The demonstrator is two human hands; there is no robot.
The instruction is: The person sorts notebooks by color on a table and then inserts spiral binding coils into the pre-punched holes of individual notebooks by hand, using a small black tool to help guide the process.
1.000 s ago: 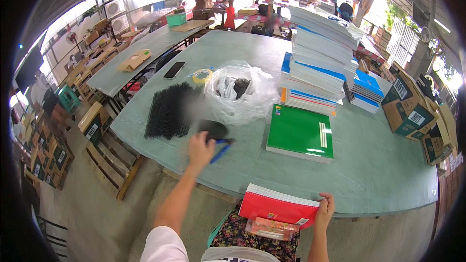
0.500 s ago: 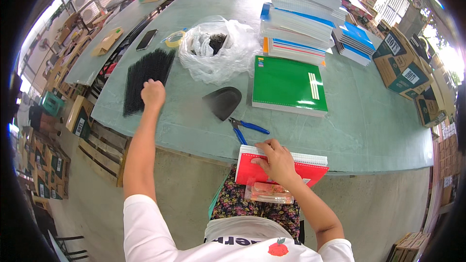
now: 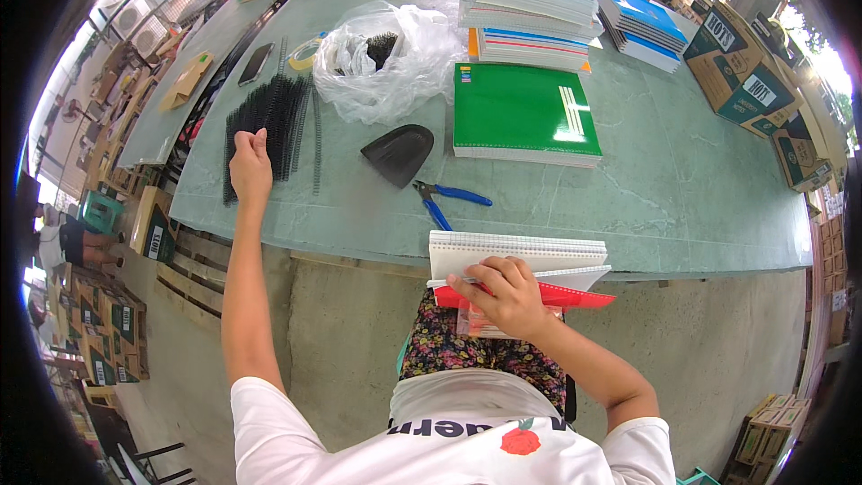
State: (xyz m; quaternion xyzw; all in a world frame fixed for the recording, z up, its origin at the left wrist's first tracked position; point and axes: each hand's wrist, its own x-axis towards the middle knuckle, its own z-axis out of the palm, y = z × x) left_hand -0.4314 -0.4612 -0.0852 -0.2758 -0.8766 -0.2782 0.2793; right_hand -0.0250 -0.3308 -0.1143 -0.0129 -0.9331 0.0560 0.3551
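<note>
Black spiral coils (image 3: pixel 289 117) piled on tabletop (image 3: pixel 700 207), L side; L hand (image 3: pixel 250 162) on pile, fingers bunched, can't tell if any coil's pinched; clear plastic bag (image 3: pixel 386 94) nr pile, black stuff (image 3: pixel 381 48) inside; dark rounded piece (image 3: pixel 400 154) w/ blue-handled cutters (image 3: pixel 461 194) just beside; R hand (image 3: pixel 510 298) partly curled, thumb & fingers gripping red-covered notebook (image 3: pixel 558 256), pages parted, by near edge; green notebook (image 3: pixel 521 112) beyond, to R

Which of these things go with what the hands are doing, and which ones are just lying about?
Seem to belong:
Red-covered notebook with white paper pages, in the right hand
Pile of thin black spiral coils, at the left hand
Perhaps the blue-handled pliers, unheld

Seem just lying about:
Black rectangular phone
Brown-and-green cardboard boxes
</note>
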